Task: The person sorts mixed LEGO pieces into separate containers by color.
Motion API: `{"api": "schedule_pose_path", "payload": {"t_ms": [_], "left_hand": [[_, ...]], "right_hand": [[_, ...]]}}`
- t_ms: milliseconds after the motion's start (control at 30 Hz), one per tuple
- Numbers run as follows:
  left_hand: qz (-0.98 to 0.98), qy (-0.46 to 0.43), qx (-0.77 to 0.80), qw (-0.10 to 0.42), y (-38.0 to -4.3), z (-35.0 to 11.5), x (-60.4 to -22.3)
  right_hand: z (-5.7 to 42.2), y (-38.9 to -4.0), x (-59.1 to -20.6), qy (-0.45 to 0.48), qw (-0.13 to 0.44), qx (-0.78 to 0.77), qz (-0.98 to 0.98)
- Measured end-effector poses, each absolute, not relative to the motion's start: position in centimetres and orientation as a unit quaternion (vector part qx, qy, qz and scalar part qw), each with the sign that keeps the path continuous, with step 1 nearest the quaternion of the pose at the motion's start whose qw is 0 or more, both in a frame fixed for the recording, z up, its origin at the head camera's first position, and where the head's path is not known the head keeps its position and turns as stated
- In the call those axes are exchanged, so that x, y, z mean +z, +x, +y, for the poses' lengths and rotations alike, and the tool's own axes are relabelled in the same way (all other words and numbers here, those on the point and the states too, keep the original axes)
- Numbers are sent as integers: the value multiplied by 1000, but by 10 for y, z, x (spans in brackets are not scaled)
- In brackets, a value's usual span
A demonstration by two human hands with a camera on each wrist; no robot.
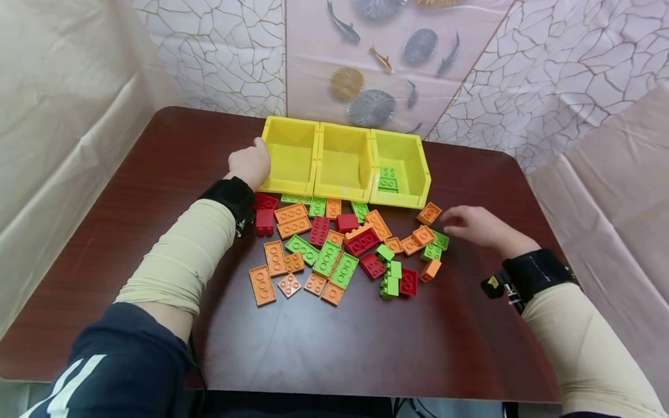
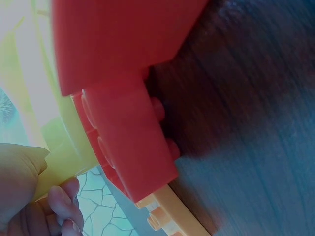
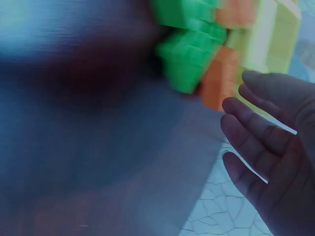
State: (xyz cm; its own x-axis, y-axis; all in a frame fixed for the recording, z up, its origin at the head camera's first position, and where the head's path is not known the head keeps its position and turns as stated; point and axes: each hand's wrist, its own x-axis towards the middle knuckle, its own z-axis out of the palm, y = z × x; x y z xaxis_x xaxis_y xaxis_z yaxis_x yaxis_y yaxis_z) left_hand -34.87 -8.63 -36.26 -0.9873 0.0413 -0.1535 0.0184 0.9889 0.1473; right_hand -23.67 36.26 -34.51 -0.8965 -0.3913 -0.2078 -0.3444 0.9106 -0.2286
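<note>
A yellow three-part bin [image 1: 345,159] stands toward the back of the table, with green bricks [image 1: 388,181] lying in its right compartment. My left hand [image 1: 251,164] grips the bin's left wall; in the left wrist view the thumb and curled fingers pinch its yellow edge [image 2: 59,179]. Red bricks [image 1: 265,222] lie just below that hand. To the right, my right hand [image 1: 473,225] hovers with loose, parted fingers beside an orange brick [image 1: 430,213] and green bricks [image 1: 440,240]. Nothing is between its fingers in the right wrist view.
Many orange, green and red bricks are spread in front of the bin, among them a flat orange brick [image 1: 262,285] and a dark red brick [image 1: 408,282]. The brown table [image 1: 334,348] ends near a patterned cloth [image 1: 355,64] at the back.
</note>
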Motion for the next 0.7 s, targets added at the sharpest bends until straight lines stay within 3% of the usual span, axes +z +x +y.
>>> {"api": "schedule_pose_path", "payload": {"t_ms": [133,500,700], "left_hand": [[994,14,71,82,-348,-87,-361],[994,9,65,85,-348,-85,-363],[995,11,59,83,-345,-85,-359]], "right_hand": [[364,-230,-359,-196,146,-92,965],[357,-230,-371,-222,136,-54,964],[354,-228,-361,-222,129,-44,966]]}}
